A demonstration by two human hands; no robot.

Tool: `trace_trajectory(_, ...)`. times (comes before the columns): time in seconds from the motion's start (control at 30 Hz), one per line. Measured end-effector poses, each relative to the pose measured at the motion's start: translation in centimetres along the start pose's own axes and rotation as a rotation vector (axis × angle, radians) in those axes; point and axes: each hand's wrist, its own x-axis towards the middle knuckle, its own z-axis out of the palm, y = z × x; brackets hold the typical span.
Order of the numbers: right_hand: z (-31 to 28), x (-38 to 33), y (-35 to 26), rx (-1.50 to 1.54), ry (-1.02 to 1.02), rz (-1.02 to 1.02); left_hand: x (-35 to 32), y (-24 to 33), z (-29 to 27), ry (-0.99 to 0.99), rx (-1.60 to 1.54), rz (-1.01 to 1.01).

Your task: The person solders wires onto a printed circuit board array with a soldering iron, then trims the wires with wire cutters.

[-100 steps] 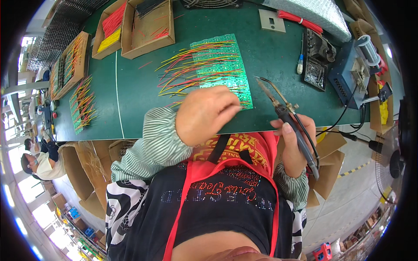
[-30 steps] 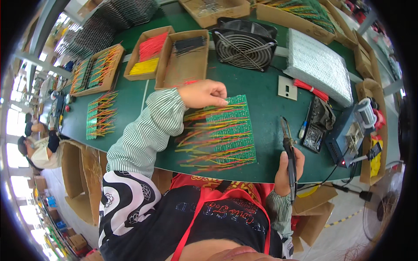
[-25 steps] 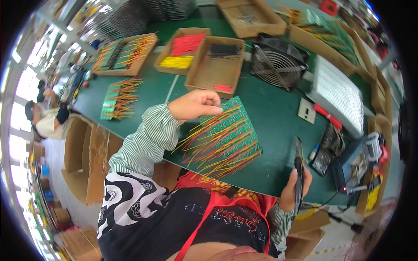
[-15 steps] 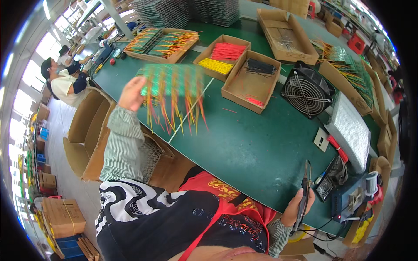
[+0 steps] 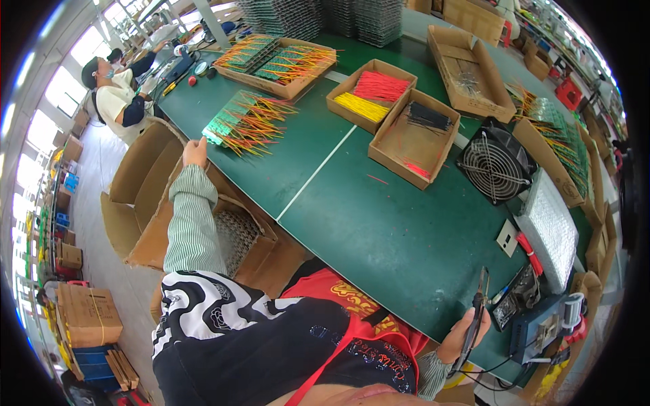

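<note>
At the table's left edge my left hand [image 5: 194, 154] grips the near corner of a green circuit board panel [image 5: 218, 127]. Rows of red, orange and yellow wires stick out from the panel, which is down on or just above the green tabletop. My right hand [image 5: 466, 333], by the front edge at the lower right, is closed around a soldering iron [image 5: 479, 302] with its tip pointing up and away. Beside the iron lies a small dark tray of solder bits [image 5: 516, 298], and a blue soldering station [image 5: 535, 335] stands to its right.
Cardboard trays hold wired boards [image 5: 288, 89], red and yellow wires [image 5: 335, 108], and black wires [image 5: 386, 159]. A black fan [image 5: 492, 162] stands at the right, near a foil-wrapped block [image 5: 552, 227]. Open cartons [image 5: 145, 216] flank the table's left edge. A co-worker [image 5: 118, 95] sits beyond.
My left hand has lowered the wired panel from the air to the tabletop, moving left. The view has shifted slightly. My right hand keeps the soldering iron in about the same place.
</note>
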Motion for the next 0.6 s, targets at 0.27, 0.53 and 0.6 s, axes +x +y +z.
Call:
trace_trajectory(0.27,-0.7,-0.7,0.2,0.038,0.025,-0.127,1.3,17.3,-1.5,-0.392,-0.732,0.025)
trace_trajectory(0.53,0.1,-0.8,-0.3,-0.048,0.086,-0.064,10.5,24.5,4.9,-0.283,0.046,0.082)
trace_trajectory(0.6,0.0,-0.6,0.3,-0.108,0.100,-0.094,12.0,25.2,6.0,-0.352,0.136,0.070)
